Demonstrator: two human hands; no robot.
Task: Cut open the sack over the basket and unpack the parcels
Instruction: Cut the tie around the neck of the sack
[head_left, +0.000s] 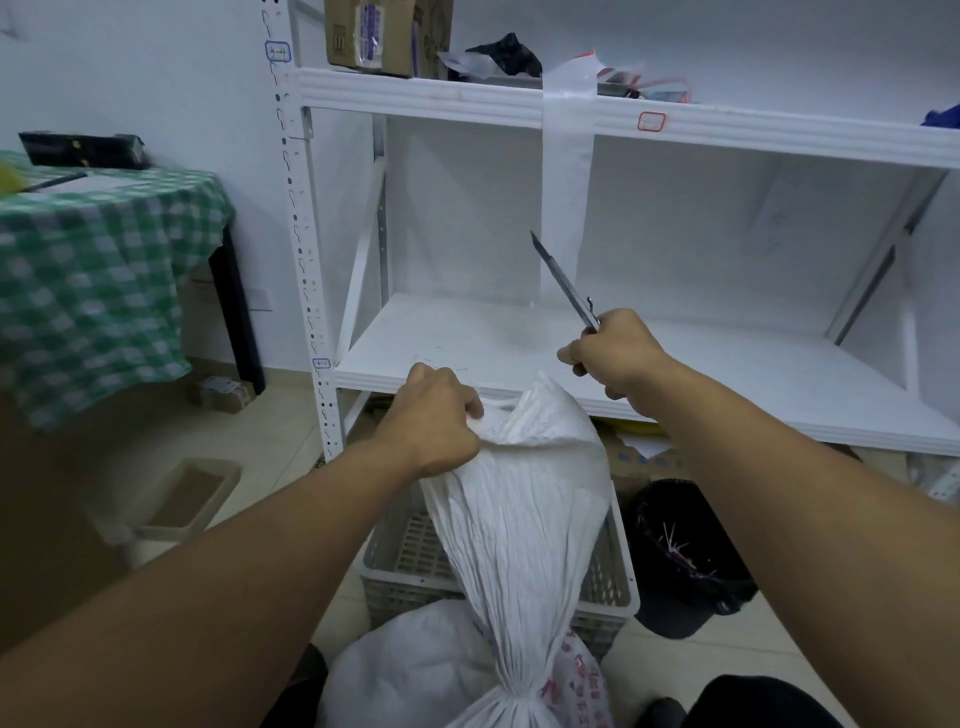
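Note:
A white woven sack (524, 519) stands in front of me, cinched tight low down and bulging below the tie. My left hand (434, 418) grips the sack's loose top edge and holds it up over a grey slotted basket (410, 558) on the floor. My right hand (613, 351) is raised to the right of the sack top, closed on a knife (563, 283) whose thin blade points up and to the left, apart from the sack. No parcels from the sack show.
A white metal shelf unit (519, 353) stands right behind the basket, with cardboard boxes (387, 34) on its upper shelf. A black bin (685, 553) sits right of the basket. A table with a green checked cloth (98, 270) is at left.

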